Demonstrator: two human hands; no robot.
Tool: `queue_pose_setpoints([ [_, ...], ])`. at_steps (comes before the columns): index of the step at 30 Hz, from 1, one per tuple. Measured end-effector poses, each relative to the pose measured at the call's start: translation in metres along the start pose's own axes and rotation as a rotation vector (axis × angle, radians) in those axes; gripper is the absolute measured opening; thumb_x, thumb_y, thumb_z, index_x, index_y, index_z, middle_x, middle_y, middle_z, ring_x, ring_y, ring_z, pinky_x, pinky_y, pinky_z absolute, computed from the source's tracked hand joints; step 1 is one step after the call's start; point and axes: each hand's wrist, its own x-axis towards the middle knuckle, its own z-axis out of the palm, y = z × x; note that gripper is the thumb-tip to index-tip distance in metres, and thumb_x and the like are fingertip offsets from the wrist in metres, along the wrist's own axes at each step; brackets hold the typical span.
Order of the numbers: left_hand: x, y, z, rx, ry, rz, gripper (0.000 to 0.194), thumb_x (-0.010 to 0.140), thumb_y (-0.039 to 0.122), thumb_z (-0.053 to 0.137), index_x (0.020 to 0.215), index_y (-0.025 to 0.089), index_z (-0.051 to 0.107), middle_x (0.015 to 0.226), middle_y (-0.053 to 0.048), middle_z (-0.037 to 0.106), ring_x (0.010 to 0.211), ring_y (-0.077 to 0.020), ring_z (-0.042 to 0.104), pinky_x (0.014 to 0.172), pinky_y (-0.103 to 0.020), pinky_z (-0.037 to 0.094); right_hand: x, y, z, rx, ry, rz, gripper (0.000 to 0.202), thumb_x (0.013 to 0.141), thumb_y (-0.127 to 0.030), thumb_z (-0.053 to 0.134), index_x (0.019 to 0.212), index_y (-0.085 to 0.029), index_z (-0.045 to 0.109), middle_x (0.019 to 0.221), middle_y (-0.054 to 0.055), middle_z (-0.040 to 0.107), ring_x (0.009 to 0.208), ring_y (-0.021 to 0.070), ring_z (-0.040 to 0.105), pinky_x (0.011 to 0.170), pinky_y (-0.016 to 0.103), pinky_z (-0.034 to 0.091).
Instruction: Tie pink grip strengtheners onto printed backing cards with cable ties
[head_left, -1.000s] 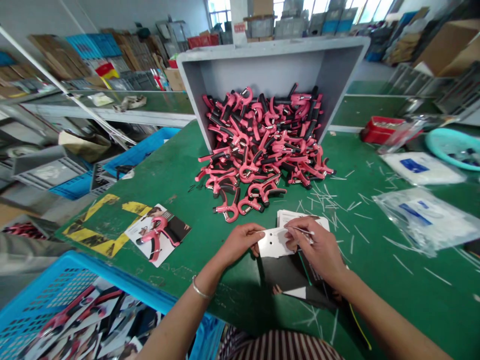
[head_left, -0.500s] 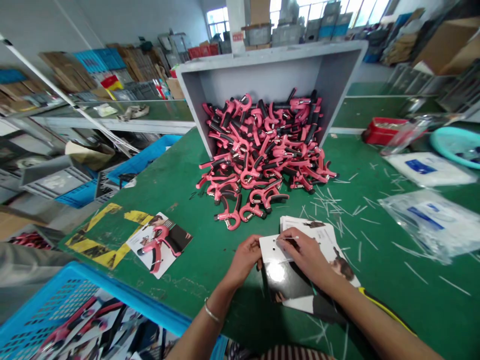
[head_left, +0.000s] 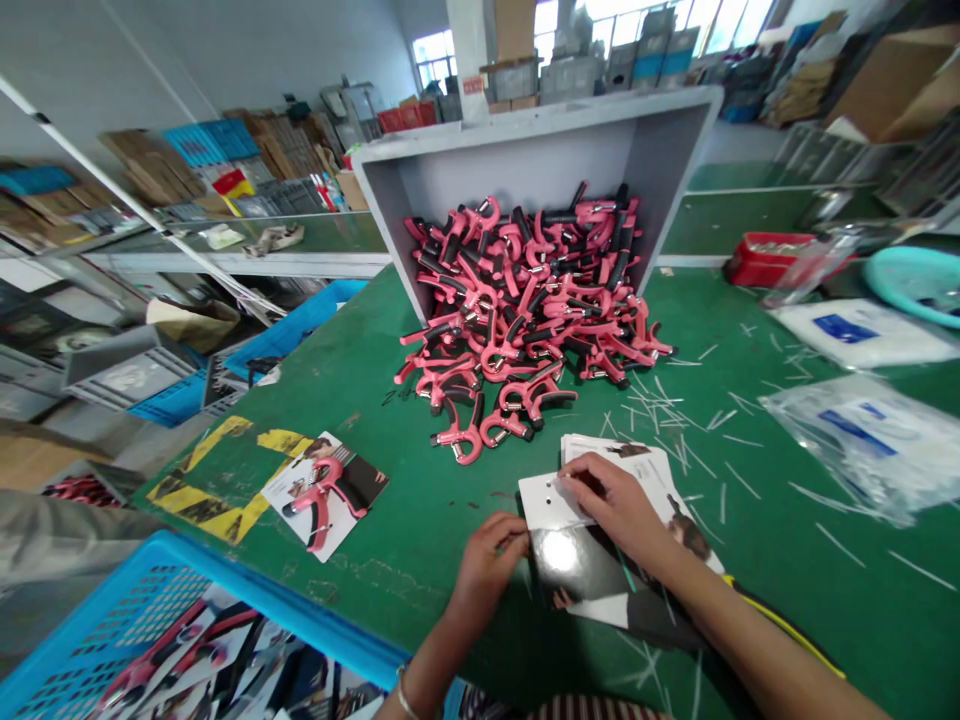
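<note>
A printed backing card with small punched holes near its top lies tilted over other cards in front of me. My left hand is closed at the card's left edge, fingertips pinched against it. Over the card's top, my right hand pinches a thin white cable tie beside the holes; most of the tie is hidden by the fingers. Beneath and behind is a stack of similar cards. To the left lies a card with a pink and black hand grip on it.
A grey bin on its side spills many pink hand grips. Loose white ties scatter at right, near plastic bags and a red box. A blue basket of carded grips stands at lower left. A yellow-black tool handle lies at right.
My left hand has slid down from the card's upper left corner along its left edge. My right hand stays by the holes, and less of the white tie shows. The view has shifted slightly.
</note>
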Motion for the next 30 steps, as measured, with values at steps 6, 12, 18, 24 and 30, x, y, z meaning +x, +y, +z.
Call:
queue_pose_setpoints([
  [6,0.025,0.007,0.022,-0.307,0.148,-0.070,0.012,0.078,0.025,0.066,0.082,0.020,0.076,0.100,-0.006,0.070,0.099,-0.0232,0.063,0.091,-0.034,0.047,-0.003,0.000,-0.002,0.078,0.013,0.013,0.012,0.095,-0.031,0.052,0.094,-0.022,0.060,0.083,0.000,0.063,0.076,0.0167,0.058,0.069,0.028,0.044],
  [12,0.033,0.015,0.025,-0.497,-0.002,-0.235,0.025,0.077,0.028,0.070,0.097,0.016,0.076,0.094,-0.006,0.076,0.089,-0.0237,0.067,0.090,-0.038,0.049,-0.001,0.002,0.003,-0.090,0.020,-0.014,0.007,0.092,-0.025,0.053,0.094,-0.022,0.060,0.081,-0.001,0.062,0.071,0.0157,0.056,0.067,0.028,0.041],
  [18,0.039,0.011,0.031,-0.523,0.018,-0.225,0.032,0.074,0.024,0.072,0.105,0.016,0.074,0.093,-0.006,0.076,0.085,-0.0221,0.068,0.083,-0.035,0.052,0.000,0.000,0.003,-0.128,0.028,-0.017,0.007,0.094,-0.022,0.049,0.092,-0.023,0.055,0.081,-0.002,0.060,0.072,0.0160,0.055,0.068,0.028,0.040],
  [24,0.042,0.014,0.033,-0.510,0.039,-0.204,0.028,0.073,0.025,0.072,0.100,0.016,0.074,0.089,-0.005,0.076,0.084,-0.0217,0.067,0.080,-0.033,0.052,0.002,0.000,0.001,-0.201,0.004,-0.110,0.017,0.096,-0.018,0.044,0.101,-0.023,0.060,0.095,0.003,0.063,0.087,0.0186,0.058,0.079,0.031,0.044],
  [30,0.041,0.020,0.029,-0.677,0.090,-0.142,0.038,0.074,0.023,0.075,0.110,0.020,0.060,0.104,-0.005,0.073,0.093,-0.0189,0.067,0.085,-0.030,0.050,0.000,-0.004,-0.001,-0.306,-0.113,-0.200,0.014,0.094,-0.021,0.053,0.103,-0.021,0.063,0.101,0.008,0.060,0.095,0.0222,0.058,0.086,0.035,0.045],
])
